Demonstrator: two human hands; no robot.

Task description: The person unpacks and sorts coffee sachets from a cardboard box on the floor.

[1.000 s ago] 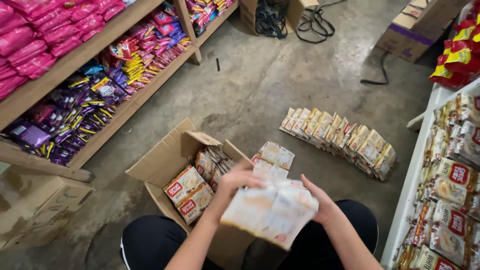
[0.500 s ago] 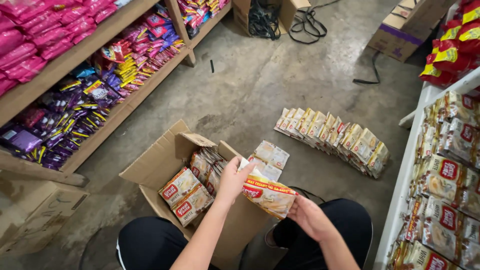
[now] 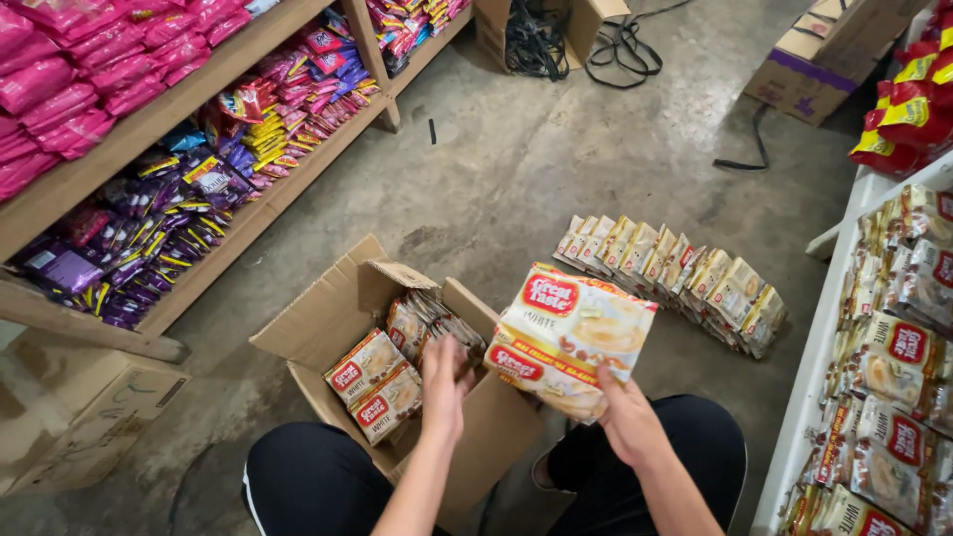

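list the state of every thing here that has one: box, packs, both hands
cardboard box: open, flaps up, partly filled with packs
held pack: lifted, tilted
right hand: gripping the held pack from below
left hand: reaching into the box
row of packs: leaning on the floor

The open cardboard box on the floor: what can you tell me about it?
The cardboard box is plain brown, its flaps folded outward. It sits on the concrete floor between the person's knees, below the wooden shelf. Inside lie cream-and-red packets, some flat, some upright. The left hand reaches into it; the right hand holds a packet bundle above its right edge.
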